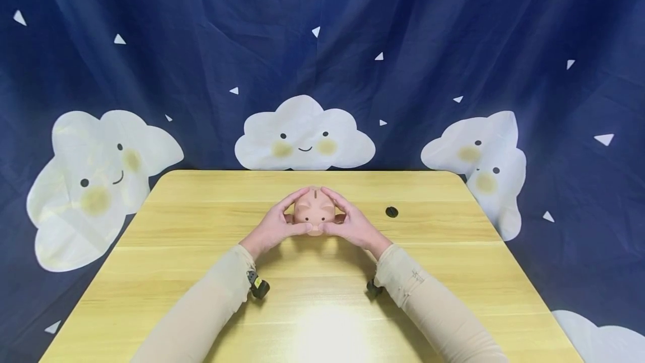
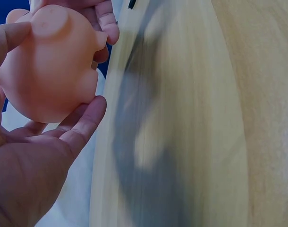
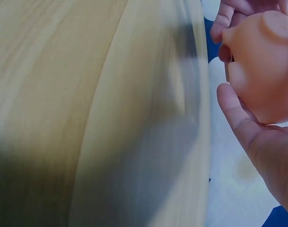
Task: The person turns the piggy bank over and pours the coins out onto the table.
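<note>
Hands, two, around one piggy bank

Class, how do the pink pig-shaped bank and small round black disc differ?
The pink pig-shaped bank is far larger than the small round black disc. The left hand and right hand hold the bank; the disc lies untouched on the yellowish wood-grain table. The bank is pink, the disc black. Both look rounded.

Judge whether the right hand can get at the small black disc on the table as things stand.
Probably not straight away: the right hand and left hand both grip the pink piggy bank. Otherwise the way looks free, with nothing visible between the right hand and the small black disc.
</note>
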`<state>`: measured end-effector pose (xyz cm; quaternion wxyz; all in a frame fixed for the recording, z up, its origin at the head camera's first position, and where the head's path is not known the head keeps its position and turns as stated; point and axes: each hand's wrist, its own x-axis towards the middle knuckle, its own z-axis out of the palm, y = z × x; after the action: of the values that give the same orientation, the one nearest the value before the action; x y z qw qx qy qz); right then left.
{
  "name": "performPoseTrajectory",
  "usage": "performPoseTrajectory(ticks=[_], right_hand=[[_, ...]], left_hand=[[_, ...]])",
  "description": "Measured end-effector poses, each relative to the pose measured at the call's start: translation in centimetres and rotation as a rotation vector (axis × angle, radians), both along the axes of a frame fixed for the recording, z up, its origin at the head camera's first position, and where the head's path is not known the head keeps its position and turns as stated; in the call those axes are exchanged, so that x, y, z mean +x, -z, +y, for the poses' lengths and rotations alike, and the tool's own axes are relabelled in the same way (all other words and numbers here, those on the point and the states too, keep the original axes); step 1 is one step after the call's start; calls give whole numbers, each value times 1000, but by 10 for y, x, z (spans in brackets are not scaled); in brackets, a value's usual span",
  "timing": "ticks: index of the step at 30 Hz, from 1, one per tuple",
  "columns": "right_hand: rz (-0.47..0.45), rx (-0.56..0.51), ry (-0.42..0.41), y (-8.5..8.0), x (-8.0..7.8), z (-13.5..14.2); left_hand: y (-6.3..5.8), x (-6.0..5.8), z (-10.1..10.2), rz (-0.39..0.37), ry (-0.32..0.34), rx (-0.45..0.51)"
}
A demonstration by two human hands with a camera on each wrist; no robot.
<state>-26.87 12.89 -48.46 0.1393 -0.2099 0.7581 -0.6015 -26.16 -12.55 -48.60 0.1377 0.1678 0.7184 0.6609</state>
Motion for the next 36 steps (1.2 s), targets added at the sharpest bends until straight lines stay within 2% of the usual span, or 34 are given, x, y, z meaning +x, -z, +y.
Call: performPoseTrajectory(ticks=[7,20,36], right_hand=[[7,17,5,-1,0,1],[0,8,21,1,1,-1],[-25,-28,9,6,-1,-1]], left_hand=[[0,0,0,-12,9,23],[3,2,6,-32,-17,49],[7,2,4,-56,-16,60]])
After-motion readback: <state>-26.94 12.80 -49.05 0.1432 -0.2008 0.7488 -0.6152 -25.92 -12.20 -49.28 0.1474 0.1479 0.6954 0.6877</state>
